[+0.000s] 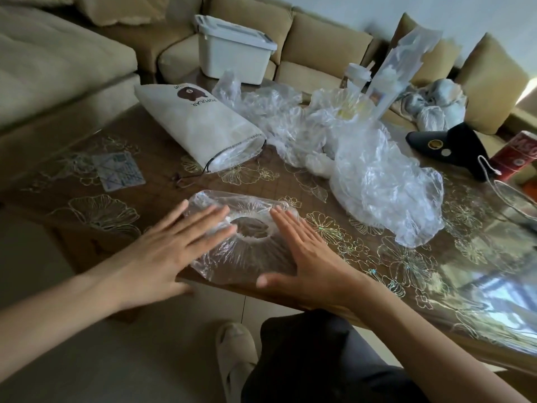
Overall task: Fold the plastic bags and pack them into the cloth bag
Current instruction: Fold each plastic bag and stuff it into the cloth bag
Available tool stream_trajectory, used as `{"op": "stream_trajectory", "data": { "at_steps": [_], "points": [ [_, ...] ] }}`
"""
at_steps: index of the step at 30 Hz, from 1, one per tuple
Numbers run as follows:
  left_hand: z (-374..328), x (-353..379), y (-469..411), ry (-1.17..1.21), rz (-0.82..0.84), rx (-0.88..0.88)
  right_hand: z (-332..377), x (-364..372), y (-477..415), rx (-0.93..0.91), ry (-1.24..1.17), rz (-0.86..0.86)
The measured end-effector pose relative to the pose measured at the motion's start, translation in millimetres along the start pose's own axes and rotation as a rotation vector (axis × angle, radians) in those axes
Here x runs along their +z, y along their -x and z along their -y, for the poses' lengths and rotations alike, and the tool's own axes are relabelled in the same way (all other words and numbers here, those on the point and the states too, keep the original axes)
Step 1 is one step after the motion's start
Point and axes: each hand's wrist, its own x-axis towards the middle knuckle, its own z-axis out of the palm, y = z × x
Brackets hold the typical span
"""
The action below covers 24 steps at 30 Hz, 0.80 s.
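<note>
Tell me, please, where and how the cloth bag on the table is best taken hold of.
Probably the drawstring rim of its open mouth, coming from the near right side. The cloth bag lies on its side with the mouth turned that way and gaping, so a thumb can slip inside and pinch the top edge.

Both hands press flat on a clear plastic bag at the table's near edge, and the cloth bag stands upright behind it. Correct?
No: the head view shows the cloth bag lying on its side, not upright. The rest holds: the left hand and right hand press flat on the clear plastic bag at the near edge of the table.
</note>
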Motion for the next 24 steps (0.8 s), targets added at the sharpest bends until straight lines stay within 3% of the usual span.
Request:
{"op": "stream_trajectory", "data": {
  "at_steps": [3, 6, 10, 13, 17, 20, 24],
  "points": [
    [-1.0, 4.5, -1.4, 0.104, -0.133, 0.130, 16.3, 7.5, 5.6, -0.103, 0.106, 0.012],
    [-2.8, -1.6, -2.6, 0.430, -0.186, -0.019, 22.3, 8.6, 6.2, -0.140, 0.104, -0.106],
    [0.1, -17.9, -7.3, 0.620, -0.249, -0.134, 20.0, 1.2, 0.2, -0.027, -0.204, -0.166],
    [4.9, -19.5, -22.3, 0.594, -0.350, -0.202, 9.8, -9.8, -9.3, 0.146, -0.435, -0.235],
    [7.0, -11.9, -45.7, 0.495, -0.426, -0.526, 3.7, -18.5, -31.9, 0.402, -0.617, -0.375],
    [8.0, -8.9, -58.9, 0.349, -0.378, -0.700, 4.6, -12.0, -51.0, 0.535, -0.501, -0.449],
    [6.1, -10.2, -71.3, 0.148, -0.301, -0.786, 10.4, -4.8, -65.3, 0.679, -0.175, -0.513]
  ]
}}
